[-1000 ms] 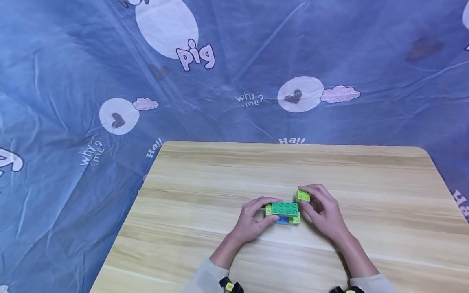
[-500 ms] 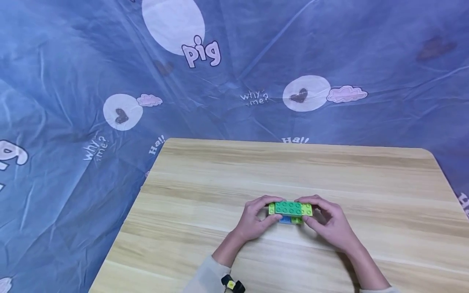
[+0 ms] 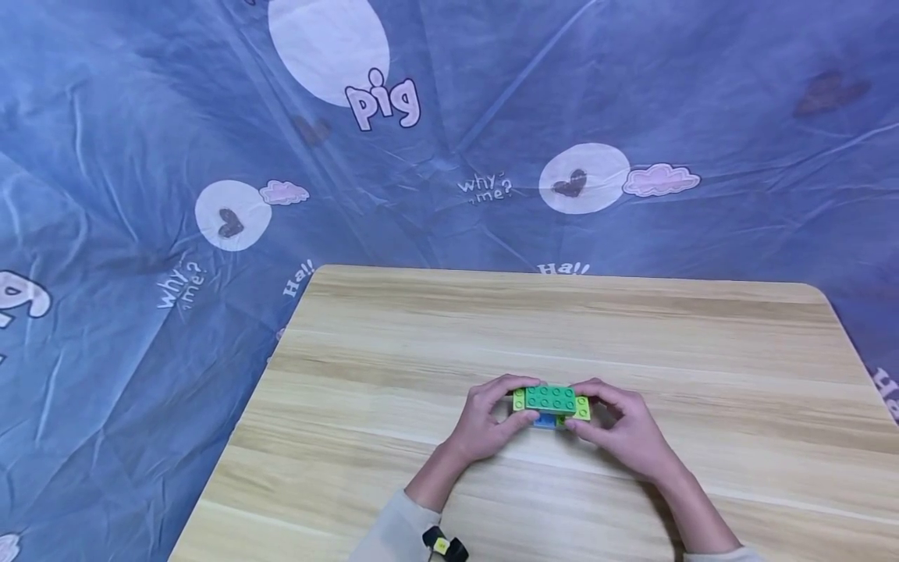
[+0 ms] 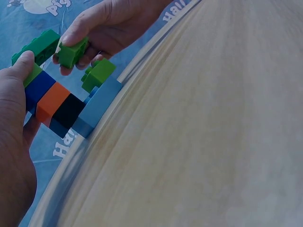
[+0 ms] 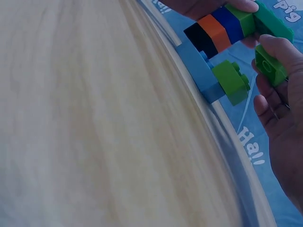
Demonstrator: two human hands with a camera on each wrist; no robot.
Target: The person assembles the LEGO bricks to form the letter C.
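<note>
A toy building-brick stack stands on a light blue brick [image 4: 100, 105]. Its column has a black brick [image 4: 67, 113], an orange brick [image 4: 52, 101], a dark blue brick [image 4: 40, 90] and a light green brick [image 5: 240, 21], topped by a long green brick [image 3: 551, 399] that overhangs to the right. My left hand [image 3: 485, 421] grips the column near its top. Between thumb and fingers, my right hand [image 3: 625, 429] pinches another light green brick [image 5: 271, 65] below the overhang; whether they touch I cannot tell. A further light green brick [image 4: 99, 75] sits on the base's right end.
The structure rests on a wooden table [image 3: 421, 336] with rounded far corners. A blue printed cloth [image 3: 435, 140] hangs behind it. Dark straps with a yellow mark [image 3: 441, 545] show at the left sleeve.
My right hand has brought its light green brick from behind the structure's right side to the long green brick's right end, then slightly left. My left hand keeps its grip.
</note>
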